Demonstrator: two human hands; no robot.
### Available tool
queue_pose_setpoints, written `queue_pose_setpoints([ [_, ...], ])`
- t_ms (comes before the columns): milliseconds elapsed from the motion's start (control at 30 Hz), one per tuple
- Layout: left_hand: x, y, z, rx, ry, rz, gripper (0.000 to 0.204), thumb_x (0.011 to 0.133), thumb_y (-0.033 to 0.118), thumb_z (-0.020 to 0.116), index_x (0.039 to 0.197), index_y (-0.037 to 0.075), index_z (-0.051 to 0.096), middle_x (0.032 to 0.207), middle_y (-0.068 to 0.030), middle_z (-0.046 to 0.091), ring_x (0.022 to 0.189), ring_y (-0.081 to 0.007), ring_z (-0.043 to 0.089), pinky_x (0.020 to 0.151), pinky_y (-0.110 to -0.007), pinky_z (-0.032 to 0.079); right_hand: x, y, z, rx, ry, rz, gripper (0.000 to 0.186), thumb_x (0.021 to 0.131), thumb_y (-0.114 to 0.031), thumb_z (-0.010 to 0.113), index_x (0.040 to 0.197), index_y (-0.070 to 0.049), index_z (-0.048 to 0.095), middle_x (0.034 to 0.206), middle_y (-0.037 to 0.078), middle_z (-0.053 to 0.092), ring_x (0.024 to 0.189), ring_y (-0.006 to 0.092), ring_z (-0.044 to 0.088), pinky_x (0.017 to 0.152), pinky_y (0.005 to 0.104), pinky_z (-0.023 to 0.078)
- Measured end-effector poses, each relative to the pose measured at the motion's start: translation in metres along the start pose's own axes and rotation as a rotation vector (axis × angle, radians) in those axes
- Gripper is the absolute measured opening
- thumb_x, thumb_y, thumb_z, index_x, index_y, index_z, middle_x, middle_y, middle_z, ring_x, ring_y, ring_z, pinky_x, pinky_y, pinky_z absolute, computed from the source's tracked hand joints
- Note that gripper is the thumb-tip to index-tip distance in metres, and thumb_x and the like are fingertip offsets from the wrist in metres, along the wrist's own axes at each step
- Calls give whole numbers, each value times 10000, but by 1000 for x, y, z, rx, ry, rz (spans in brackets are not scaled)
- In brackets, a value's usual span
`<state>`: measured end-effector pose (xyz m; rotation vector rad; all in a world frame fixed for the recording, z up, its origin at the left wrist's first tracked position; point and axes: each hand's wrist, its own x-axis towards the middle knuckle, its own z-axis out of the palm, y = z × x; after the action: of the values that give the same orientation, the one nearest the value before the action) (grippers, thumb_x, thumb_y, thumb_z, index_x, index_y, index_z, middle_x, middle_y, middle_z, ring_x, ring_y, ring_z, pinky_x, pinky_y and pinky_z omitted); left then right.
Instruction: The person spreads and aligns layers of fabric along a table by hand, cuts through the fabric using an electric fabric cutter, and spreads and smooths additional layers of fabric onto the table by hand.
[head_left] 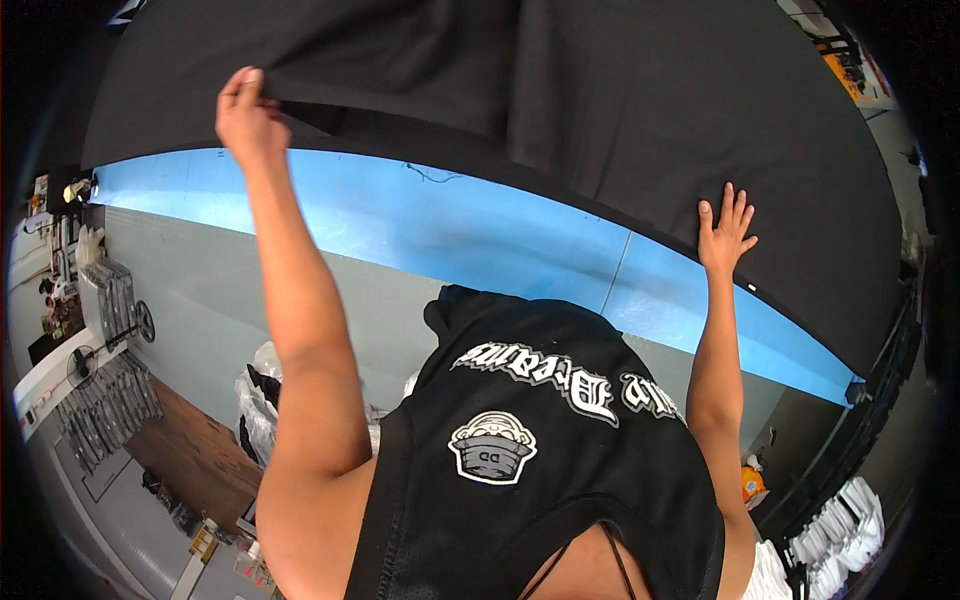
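Observation:
A wide sheet of black fabric (640,90) covers most of a blue table (400,215), with a raised fold running through its middle. At the far left, my left hand (252,115) pinches the fabric's lifted edge between thumb and fingers. Below that edge a dark gap shows, with more black fabric under it. My right hand (728,232) lies flat on the fabric at the right, fingers spread, close to its near edge. A small white piece (752,287) sits on the fabric just below that hand.
The table's bare blue strip runs along my front, with a seam at right of centre and a dark thread (432,174) on it. Clear plastic bags (258,400) stand at lower left. Stacked white items (840,535) are at lower right.

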<state>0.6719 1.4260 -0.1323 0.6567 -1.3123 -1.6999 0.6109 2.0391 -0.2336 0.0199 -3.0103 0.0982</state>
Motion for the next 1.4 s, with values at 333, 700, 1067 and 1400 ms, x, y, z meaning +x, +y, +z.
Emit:
queue_pose_setpoints([
  [333, 20, -74, -74, 1, -47, -247, 855, 794, 45, 699, 1386, 163, 94, 890, -123, 584, 650, -218, 595, 630, -329, 499, -4, 7, 1, -23, 5, 16, 658, 880, -614, 391, 1430, -261, 309, 1511, 79, 217, 1400, 327, 139, 1012, 689, 71],
  [700, -57, -62, -44, 391, -95, -458, 331, 761, 287, 767, 773, 14, 581, 631, -38, 556, 434, -67, 424, 378, -195, 304, -2, 8, -2, -4, -4, -5, 639, 888, -595, 402, 1432, -276, 298, 1517, 63, 205, 1403, 312, 135, 1016, 680, 80],
  [1067, -47, -36, -32, 286, -160, -358, 338, 844, 247, 689, 629, 81, 487, 531, -4, 490, 415, -56, 375, 369, -208, 263, -3, 8, -2, -1, -32, 4, 651, 889, -604, 386, 1439, -274, 278, 1519, 73, 191, 1407, 310, 118, 1022, 681, 63],
  [1400, -55, -89, -67, 771, -208, -111, 494, 852, 355, 669, 556, 53, 412, 505, -6, 453, 485, -77, 382, 451, -252, 333, -4, 5, -5, 4, -19, 4, 650, 879, -618, 394, 1433, -293, 292, 1521, 54, 193, 1411, 286, 115, 1029, 673, 46],
])
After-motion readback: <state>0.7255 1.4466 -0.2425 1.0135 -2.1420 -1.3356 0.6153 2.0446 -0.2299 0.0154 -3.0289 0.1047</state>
